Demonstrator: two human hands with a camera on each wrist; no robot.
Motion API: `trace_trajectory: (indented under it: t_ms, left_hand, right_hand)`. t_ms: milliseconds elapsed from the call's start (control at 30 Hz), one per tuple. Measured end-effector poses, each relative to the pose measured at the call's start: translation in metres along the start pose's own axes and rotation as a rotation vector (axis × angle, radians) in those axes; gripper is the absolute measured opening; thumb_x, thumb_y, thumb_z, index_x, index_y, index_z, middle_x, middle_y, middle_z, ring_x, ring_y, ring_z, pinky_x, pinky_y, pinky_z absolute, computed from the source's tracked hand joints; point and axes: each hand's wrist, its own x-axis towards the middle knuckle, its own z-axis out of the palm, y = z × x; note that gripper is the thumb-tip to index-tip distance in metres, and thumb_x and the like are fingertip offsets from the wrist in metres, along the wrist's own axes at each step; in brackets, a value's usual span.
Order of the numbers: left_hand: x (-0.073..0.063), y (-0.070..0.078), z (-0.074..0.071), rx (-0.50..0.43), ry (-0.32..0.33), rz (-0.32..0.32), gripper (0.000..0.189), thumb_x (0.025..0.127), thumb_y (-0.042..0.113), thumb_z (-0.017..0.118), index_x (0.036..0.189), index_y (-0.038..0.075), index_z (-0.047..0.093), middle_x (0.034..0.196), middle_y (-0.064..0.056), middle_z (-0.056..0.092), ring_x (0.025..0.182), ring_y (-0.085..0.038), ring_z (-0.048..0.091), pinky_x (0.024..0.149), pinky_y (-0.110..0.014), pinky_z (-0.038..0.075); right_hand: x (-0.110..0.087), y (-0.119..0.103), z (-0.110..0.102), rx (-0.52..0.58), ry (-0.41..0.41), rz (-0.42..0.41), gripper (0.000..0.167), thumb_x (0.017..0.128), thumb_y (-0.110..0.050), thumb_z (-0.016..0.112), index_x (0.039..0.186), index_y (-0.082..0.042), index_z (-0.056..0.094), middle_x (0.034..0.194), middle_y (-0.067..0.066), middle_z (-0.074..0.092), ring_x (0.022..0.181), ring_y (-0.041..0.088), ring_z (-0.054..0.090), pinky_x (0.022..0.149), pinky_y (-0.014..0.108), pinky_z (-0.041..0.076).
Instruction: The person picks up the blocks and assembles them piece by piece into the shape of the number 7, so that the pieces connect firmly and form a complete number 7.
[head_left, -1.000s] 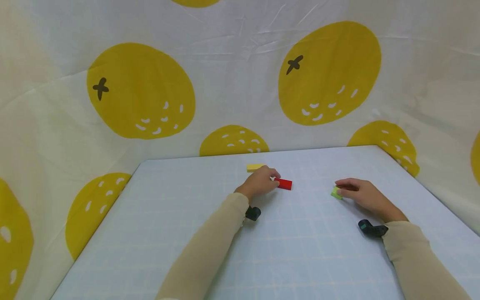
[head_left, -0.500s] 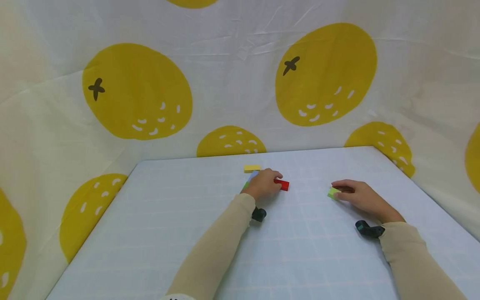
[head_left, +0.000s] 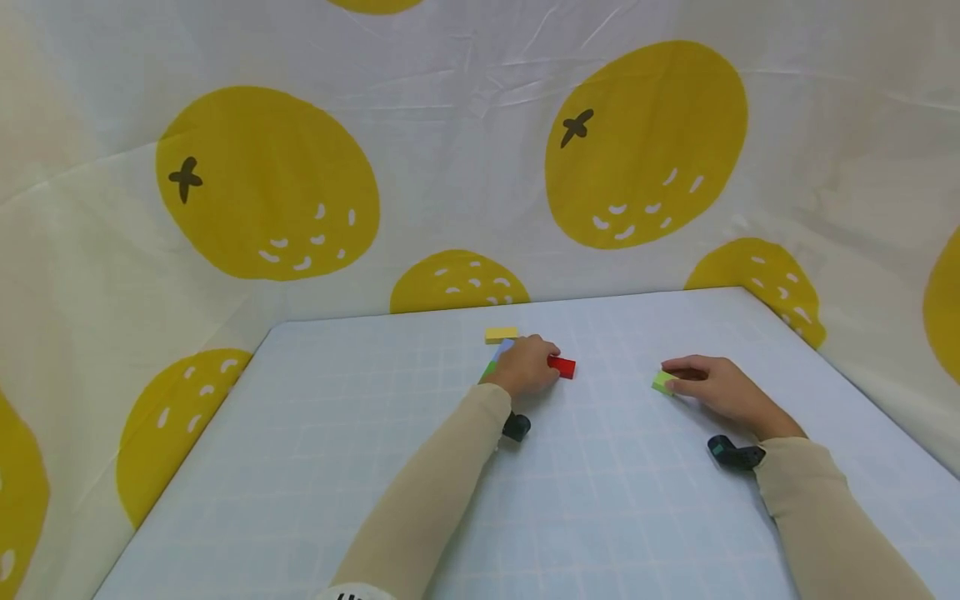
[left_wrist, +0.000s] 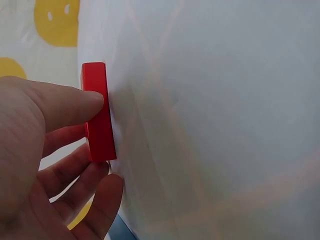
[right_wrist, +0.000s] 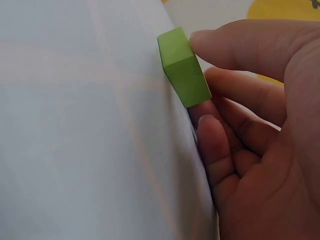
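Observation:
My left hand [head_left: 525, 367] pinches a red rectangular block [head_left: 564, 367] near the back middle of the table. In the left wrist view the thumb lies across the long face of that red block [left_wrist: 102, 137], with fingers behind it. Over to the right, my right hand [head_left: 718, 390] holds a small light green block [head_left: 663, 382] by thumb and fingers. The right wrist view shows the thumb against one edge of the light green block [right_wrist: 189, 75], low at the table surface. A blue block [head_left: 503, 347] and a darker green block [head_left: 489, 370] are partly hidden behind my left hand.
A yellow block [head_left: 501, 335] lies just behind the blue one, near the table's back edge. The pale checked tabletop [head_left: 600, 500] meets a white curtain [head_left: 465, 192] printed with big yellow fruit. A dark wrist camera [head_left: 735, 454] sits on the right wrist.
My left hand has shifted slightly right along the red block, bringing the blue and darker green blocks into sight. The right hand stays almost still with the light green block. The head view moved slightly.

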Motion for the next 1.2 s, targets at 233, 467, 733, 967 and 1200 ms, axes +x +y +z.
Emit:
trace_trajectory:
  t_ms: [233,467,733,967,1200]
  left_hand:
    - [-0.001,0.001,-0.003,-0.019,-0.014,0.01,0.033,0.093,0.029,0.072,0.125,0.019,0.069,0.115,0.001,0.062,0.1,-0.015,0.053,0.089,-0.032,0.051]
    - [-0.003,-0.001,-0.006,-0.082,-0.025,0.003,0.033,0.095,0.028,0.07,0.125,0.017,0.067,0.113,0.002,0.063,0.1,-0.015,0.053,0.092,-0.034,0.05]
    - [-0.005,-0.009,-0.024,-0.212,-0.021,0.01,0.034,0.094,0.029,0.071,0.124,0.015,0.066,0.108,0.003,0.063,0.1,-0.017,0.054,0.087,-0.034,0.052]
    - [-0.005,-0.014,-0.04,-0.174,-0.043,0.053,0.032,0.095,0.031,0.07,0.122,0.015,0.068,0.106,0.003,0.064,0.098,-0.016,0.055,0.088,-0.032,0.05]
    - [-0.014,-0.027,-0.056,-0.148,-0.005,0.039,0.033,0.095,0.032,0.069,0.124,0.016,0.067,0.107,0.003,0.064,0.097,-0.017,0.055,0.086,-0.034,0.05]
  right_hand:
    - [0.0,-0.001,0.0,-0.004,0.002,0.005,0.066,0.093,-0.052,0.066,0.138,-0.005,0.058,0.137,0.021,0.057,0.125,0.038,0.049,0.101,0.056,0.041]
    - [0.0,-0.001,0.004,0.007,0.006,0.005,0.064,0.093,-0.051,0.067,0.137,-0.005,0.059,0.135,0.02,0.058,0.122,0.036,0.05,0.1,0.054,0.041]
    - [0.0,0.001,0.005,0.002,0.016,-0.002,0.063,0.092,-0.052,0.067,0.136,-0.007,0.06,0.133,0.017,0.06,0.12,0.034,0.051,0.099,0.052,0.042]
    - [0.0,-0.002,0.004,-0.004,0.019,-0.01,0.06,0.094,-0.049,0.067,0.135,-0.006,0.06,0.132,0.018,0.06,0.118,0.034,0.051,0.099,0.052,0.041]
    - [0.0,-0.002,0.005,0.0,0.015,0.0,0.061,0.094,-0.05,0.067,0.135,-0.006,0.06,0.132,0.018,0.059,0.117,0.034,0.051,0.098,0.053,0.041]
